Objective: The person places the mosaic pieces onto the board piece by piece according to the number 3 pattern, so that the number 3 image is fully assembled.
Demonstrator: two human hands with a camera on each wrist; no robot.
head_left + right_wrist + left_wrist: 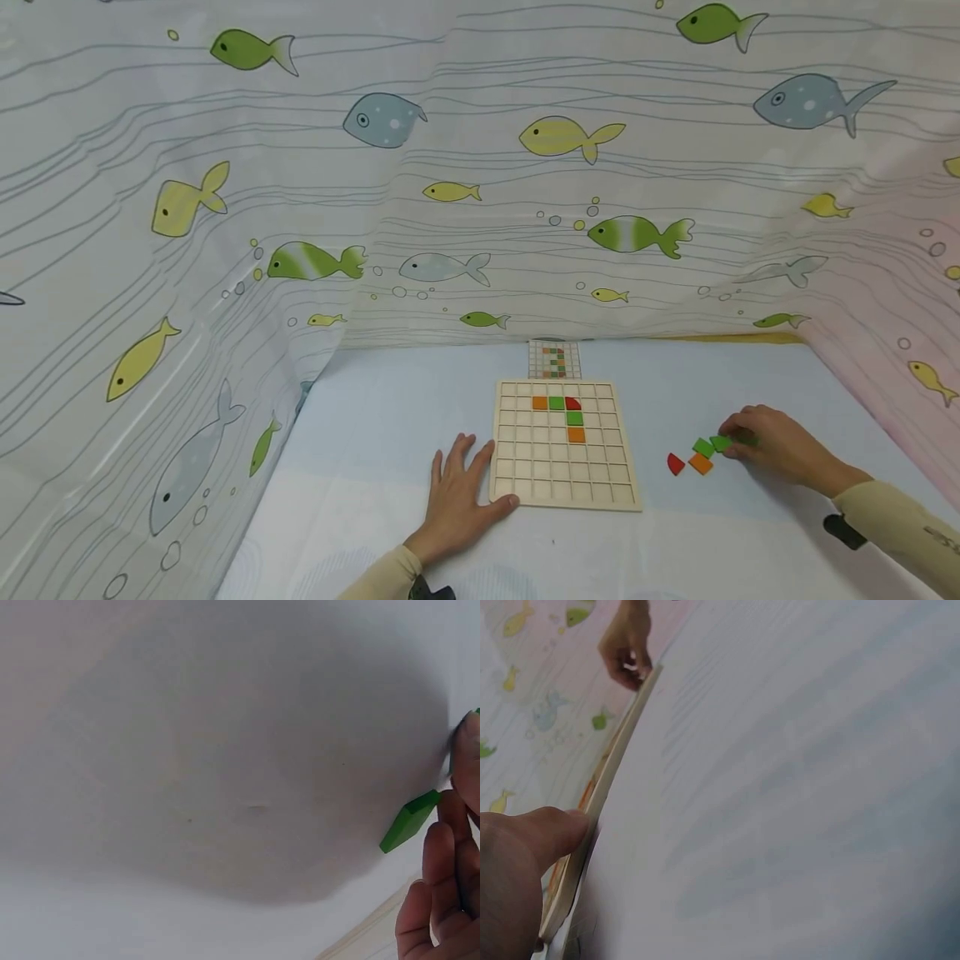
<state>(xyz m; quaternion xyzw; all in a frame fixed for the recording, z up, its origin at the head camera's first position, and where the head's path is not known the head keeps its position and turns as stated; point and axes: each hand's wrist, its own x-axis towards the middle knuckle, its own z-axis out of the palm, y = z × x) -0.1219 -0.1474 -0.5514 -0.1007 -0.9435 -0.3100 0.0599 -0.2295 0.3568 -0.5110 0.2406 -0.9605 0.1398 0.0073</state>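
A square wooden grid board (528,468) lies on the table with orange, green and red tiles in some upper cells. My left hand (457,504) rests spread at its lower left corner; the thumb (559,829) touches the board's near edge in the left wrist view. Right of the board, my right hand (765,442) bends over loose tiles, with thumb and forefinger at a green tile (721,443). Another green tile (409,823) shows beside the curled fingers in the right wrist view. Close by lie a green square (702,447), an orange square (701,463) and a red quarter-circle (676,464).
Behind the board stands a small card (554,360) printed with a grid and coloured shapes. A fish-patterned curtain (480,225) surrounds the table's back and sides. The table is covered with a pale cloth (375,433).
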